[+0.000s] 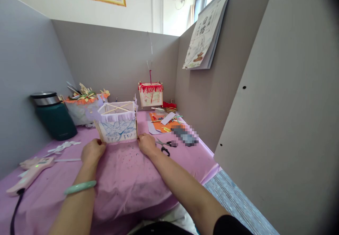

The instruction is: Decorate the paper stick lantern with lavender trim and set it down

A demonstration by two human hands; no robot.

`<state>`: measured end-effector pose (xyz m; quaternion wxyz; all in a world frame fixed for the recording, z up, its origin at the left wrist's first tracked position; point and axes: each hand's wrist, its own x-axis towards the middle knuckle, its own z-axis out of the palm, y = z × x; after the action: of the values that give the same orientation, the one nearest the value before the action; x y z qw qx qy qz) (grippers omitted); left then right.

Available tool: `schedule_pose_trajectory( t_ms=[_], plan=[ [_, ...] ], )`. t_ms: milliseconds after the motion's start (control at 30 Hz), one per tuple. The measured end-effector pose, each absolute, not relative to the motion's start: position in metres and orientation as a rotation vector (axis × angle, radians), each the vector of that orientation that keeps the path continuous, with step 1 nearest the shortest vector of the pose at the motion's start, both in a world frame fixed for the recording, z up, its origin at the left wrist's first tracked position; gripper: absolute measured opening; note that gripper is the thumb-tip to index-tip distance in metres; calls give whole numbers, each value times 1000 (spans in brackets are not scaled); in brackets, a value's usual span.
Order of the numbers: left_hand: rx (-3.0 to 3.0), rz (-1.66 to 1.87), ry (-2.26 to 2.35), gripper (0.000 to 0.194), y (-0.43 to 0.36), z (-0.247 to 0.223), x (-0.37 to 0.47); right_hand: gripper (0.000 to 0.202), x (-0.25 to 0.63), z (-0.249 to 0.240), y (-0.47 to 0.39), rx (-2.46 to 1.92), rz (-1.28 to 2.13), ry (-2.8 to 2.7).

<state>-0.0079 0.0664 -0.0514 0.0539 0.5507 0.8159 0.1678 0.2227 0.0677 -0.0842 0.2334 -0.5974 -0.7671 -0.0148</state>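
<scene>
A box-shaped lantern (119, 131) stands on the pink cloth, with blue drawing on its front panel, a lilac fringe round its top and crossed sticks over the open top. At its lower left corner, my left hand (92, 151) pinches the frame with curled fingers; a green bangle circles that wrist. My right hand (146, 144) holds the lower right corner, its fingers closed. Just right of this hand lie black-handled scissors (165, 151).
A teal bottle (55, 118) and a basket of sticks (79, 110) stand at the left. A pink glue gun (34, 173) lies front left. Behind hangs a red-fringed lantern (151, 95). Orange sheets (157, 125) and a blurred dark object (185, 135) are right.
</scene>
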Motion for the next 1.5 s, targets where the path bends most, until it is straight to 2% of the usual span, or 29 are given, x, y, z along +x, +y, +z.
schedule_pose_trajectory(
  t_ms=[1067,1500],
  plan=[
    [1684,570,2462,46,69,-53,-10,28,225,-77,62,-1654,24,-2157],
    [1630,722,2410,34,64,-55,-6,29,225,-77,59,-1640,48,-2140]
  ],
)
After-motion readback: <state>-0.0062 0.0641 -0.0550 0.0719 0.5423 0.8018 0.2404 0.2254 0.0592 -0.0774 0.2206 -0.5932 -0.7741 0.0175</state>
